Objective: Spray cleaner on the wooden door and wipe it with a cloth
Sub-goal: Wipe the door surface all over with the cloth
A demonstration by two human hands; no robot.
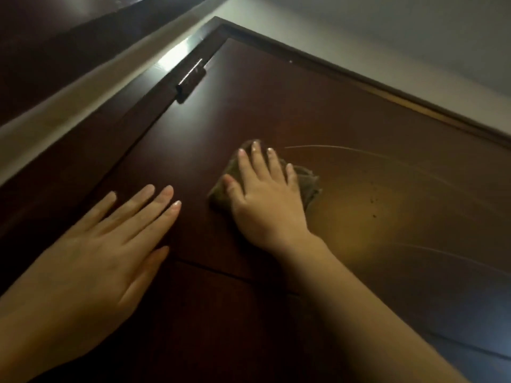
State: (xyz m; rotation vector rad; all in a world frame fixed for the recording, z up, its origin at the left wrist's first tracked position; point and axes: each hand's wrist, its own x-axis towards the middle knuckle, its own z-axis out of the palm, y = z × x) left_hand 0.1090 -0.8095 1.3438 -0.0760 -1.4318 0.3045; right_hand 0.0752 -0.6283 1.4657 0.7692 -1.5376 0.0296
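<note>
Cloth [308,183], brown and bunched, lies against the dark wooden door [276,106], toward its hinged edge, pressed under the flat, straight-fingered right hand [265,194]. Left hand [110,239] rests open-palmed beside it, holding nothing.

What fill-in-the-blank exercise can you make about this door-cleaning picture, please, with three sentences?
1. The right hand presses a ____ flat against the door.
2. The left hand lies flat on the door and holds ____.
3. The metal ____ is fixed at the door's upper left edge.

Missing words: cloth; nothing; hinge.
</note>
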